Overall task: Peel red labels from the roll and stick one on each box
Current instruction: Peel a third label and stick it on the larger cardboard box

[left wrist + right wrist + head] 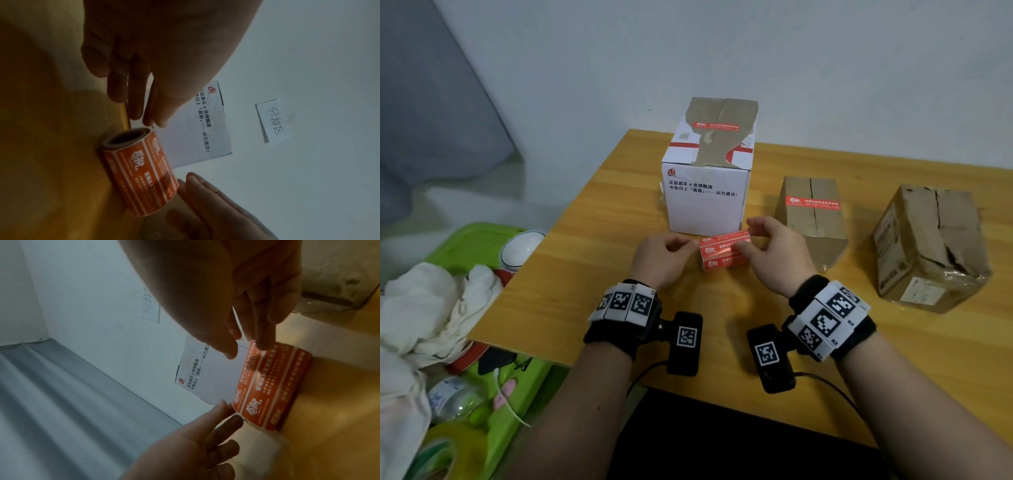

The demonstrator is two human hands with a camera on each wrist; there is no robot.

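Note:
The roll of red labels (723,252) lies on its side on the wooden table (585,222), just in front of the white box (705,202). My left hand (693,244) pinches the left corner of the roll's loose end (152,129) between thumb and forefinger. My right hand (748,236) pinches the right corner of that loose end (254,345), which lifts off the roll (283,386). A red label (715,125) is stuck on top of the white box, and another red label (811,202) on the middle brown box (815,233). On the right brown box (928,246) I see no red label.
A handwritten paper note (273,120) hangs on the wall behind the boxes. Left of the table stands a green tray (482,240) with white cloth, a white bowl (520,248) and a plastic bottle. The table's near edge runs just under my wrists.

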